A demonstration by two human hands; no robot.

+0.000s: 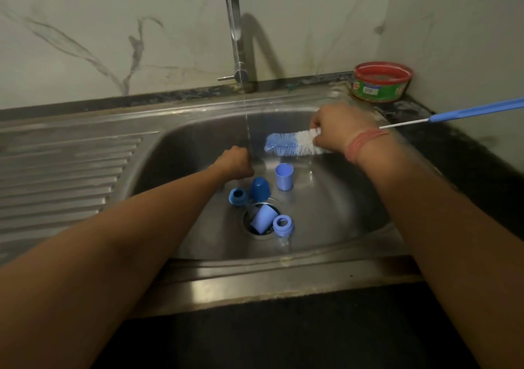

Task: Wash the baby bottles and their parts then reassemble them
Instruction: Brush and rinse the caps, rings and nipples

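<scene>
Right hand: my right hand [337, 130] is curled round the white bristle end of the bottle brush [292, 144]; wrist bent inward, forearm coming in from the lower right, a red thread band on the wrist.
Brush: one; its blue-and-white head points left over the basin, its wire stem and blue handle [476, 110] run out past my wrist to the right.
Left hand: my left hand [235, 162] is curled into a fist right at the water stream [247, 130], arm stretched in from the lower left; I cannot tell what it holds, if anything.
Caps: three I count — a dark blue cap [260, 188], a pale blue cap [284, 176] standing open end up, and a pale one lying tilted in the drain [263, 219].
Collar rings: two — one mid-blue [237, 196] left of the dark cap, one pale [282, 225] just right of the drain.
Sink: all five parts lie in the steel sink [354, 198].
Tap: one tap [235, 28], running.
Tub: one red-rimmed green tub [381, 85] on the counter's back right corner.
</scene>
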